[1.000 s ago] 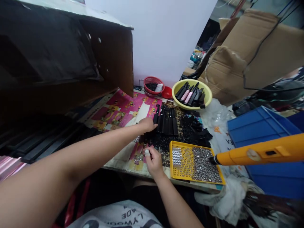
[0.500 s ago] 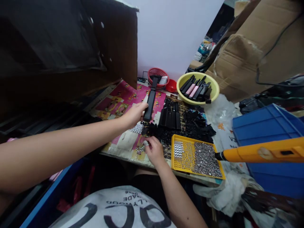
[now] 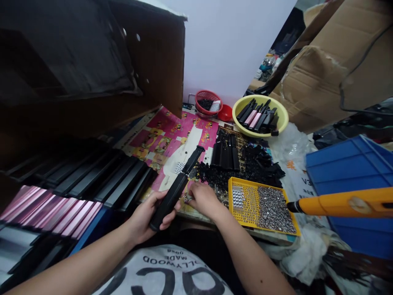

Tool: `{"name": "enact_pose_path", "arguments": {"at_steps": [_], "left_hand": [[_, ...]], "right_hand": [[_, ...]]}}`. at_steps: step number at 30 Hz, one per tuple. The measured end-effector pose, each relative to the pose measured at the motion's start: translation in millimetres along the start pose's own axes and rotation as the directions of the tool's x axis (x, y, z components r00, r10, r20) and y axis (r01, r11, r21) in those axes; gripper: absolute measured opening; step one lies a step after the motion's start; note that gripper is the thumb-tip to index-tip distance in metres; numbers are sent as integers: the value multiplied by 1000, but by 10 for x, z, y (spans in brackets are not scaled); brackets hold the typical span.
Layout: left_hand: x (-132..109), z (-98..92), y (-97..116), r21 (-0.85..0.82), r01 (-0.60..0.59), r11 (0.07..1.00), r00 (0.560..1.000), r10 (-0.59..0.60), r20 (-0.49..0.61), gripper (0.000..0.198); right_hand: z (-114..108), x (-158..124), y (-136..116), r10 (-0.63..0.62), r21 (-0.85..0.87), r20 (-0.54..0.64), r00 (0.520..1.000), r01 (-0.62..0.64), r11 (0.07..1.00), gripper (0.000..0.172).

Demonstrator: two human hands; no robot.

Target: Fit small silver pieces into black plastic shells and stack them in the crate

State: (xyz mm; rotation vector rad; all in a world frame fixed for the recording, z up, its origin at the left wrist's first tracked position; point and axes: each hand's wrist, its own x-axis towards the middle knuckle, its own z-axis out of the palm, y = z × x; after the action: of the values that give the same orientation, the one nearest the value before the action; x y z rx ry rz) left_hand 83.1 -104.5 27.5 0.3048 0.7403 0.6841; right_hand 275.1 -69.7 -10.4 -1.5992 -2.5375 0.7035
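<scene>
My left hand (image 3: 146, 217) is wrapped round the near end of a long black bar-shaped part (image 3: 178, 186), which slants up and away over the table's front edge. My right hand (image 3: 203, 198) rests just right of that bar, fingers pinched on a small metal piece I cannot make out, beside loose silver screws. A row of similar black parts (image 3: 226, 150) lies on a heap of small black pieces (image 3: 254, 164) behind it.
A yellow perforated tray (image 3: 264, 209) of screws sits at the right, with an orange electric screwdriver (image 3: 344, 203) hanging over it. A yellow bowl (image 3: 260, 116) of black and pink parts and a red basket (image 3: 208, 101) stand at the back. Blue crate (image 3: 350, 180) right; racks of black and pink bars (image 3: 76, 184) left.
My left hand took a black bar from the row, lifted it, and brought it back to the front edge near my body. My right hand stayed by the screws.
</scene>
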Motion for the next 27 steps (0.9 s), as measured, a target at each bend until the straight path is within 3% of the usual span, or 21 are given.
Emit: {"name": "enact_pose_path", "arguments": {"at_steps": [3, 5, 6, 8, 10, 12, 17, 19, 21, 23, 25, 27], "left_hand": [[-22, 4, -3, -104, 84, 991, 996, -86, -11, 31], [-27, 9, 1, -144, 127, 981, 992, -130, -8, 32], [-27, 12, -2, -153, 142, 978, 990, -144, -3, 33], [-22, 18, -25, -156, 151, 976, 988, -152, 7, 35], [-14, 32, -63, -141, 146, 979, 989, -145, 16, 35], [-6, 56, -104, -114, 139, 984, 990, -139, 14, 37], [8, 130, -165, 11, 58, 998, 996, -57, -64, 41], [10, 144, -178, 66, 30, 997, 997, -26, -66, 40], [15, 145, -191, 114, 51, 992, 998, -47, -41, 43], [23, 137, -197, 154, 113, 982, 994, -112, -13, 52], [28, 125, -183, 219, 157, 963, 988, -155, -25, 58], [16, 113, -134, 378, 78, 923, 996, -60, -61, 52]], "right_hand": [[39, -28, 35, 8, 132, -108, 994, 7, 991, 11], [27, -33, 17, 90, 362, -241, 966, 4, 932, 6], [6, -28, -13, 163, 523, -298, 941, 18, 852, 5], [-52, -3, -107, 326, 809, -336, 883, 94, 580, 8], [-107, 30, -226, 421, 933, -302, 856, 176, 313, 12], [-131, 54, -332, 453, 959, -274, 848, 209, 190, 14], [-58, 45, -411, 526, 959, -285, 801, 245, 146, 14], [-37, 20, -387, 504, 967, -226, 833, 255, 12, 18], [-46, -12, -370, 389, 960, -136, 911, 218, -174, 28], [-68, -43, -379, 257, 942, -81, 963, 158, -296, 35], [-77, -65, -408, 230, 934, -78, 970, 152, -324, 34], [-62, -80, -421, 311, 942, -105, 945, 194, -274, 33]]}}
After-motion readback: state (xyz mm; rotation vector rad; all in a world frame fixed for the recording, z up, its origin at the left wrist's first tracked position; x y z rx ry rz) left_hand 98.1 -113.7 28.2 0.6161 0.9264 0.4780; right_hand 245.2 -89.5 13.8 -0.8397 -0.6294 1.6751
